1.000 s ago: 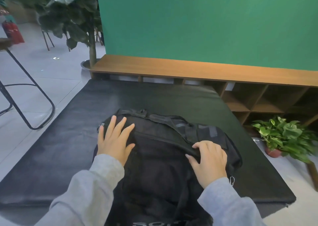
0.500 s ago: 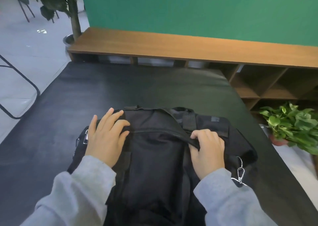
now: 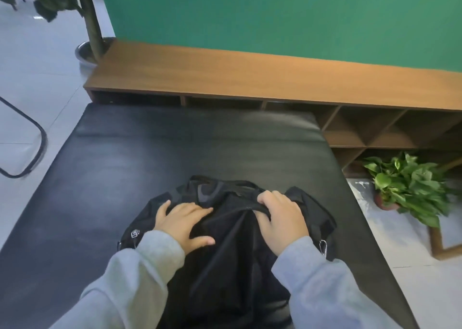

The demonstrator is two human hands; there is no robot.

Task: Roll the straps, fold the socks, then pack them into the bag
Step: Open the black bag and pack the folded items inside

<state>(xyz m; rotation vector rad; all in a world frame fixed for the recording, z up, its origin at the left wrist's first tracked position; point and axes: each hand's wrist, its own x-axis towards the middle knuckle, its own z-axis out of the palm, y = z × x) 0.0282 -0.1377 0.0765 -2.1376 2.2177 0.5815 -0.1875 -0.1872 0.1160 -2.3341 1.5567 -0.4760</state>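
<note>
A green wall (image 3: 275,15) fills the background, with a long wooden shelf unit (image 3: 250,78) of open cubbies running along its foot. In front of that lies a wide black padded counter (image 3: 125,158). The black bag (image 3: 232,248) sits on the near middle of the counter, between the person's grey sleeves, its fabric bunched and creased toward the top. The left hand (image 3: 182,222) lies flat on the bag's left side, fingers straight and spread — pressing the cloth, gripping nothing. The right hand (image 3: 281,218) has its fingers curled over a gathered ridge of the bag's upper fabric and holds it. A leafy potted plant (image 3: 405,186) stands on the floor to the right. Small metal clips — one (image 3: 323,246) by the right wrist, another (image 3: 135,233) by the left — hang at the bag's sides.
</note>
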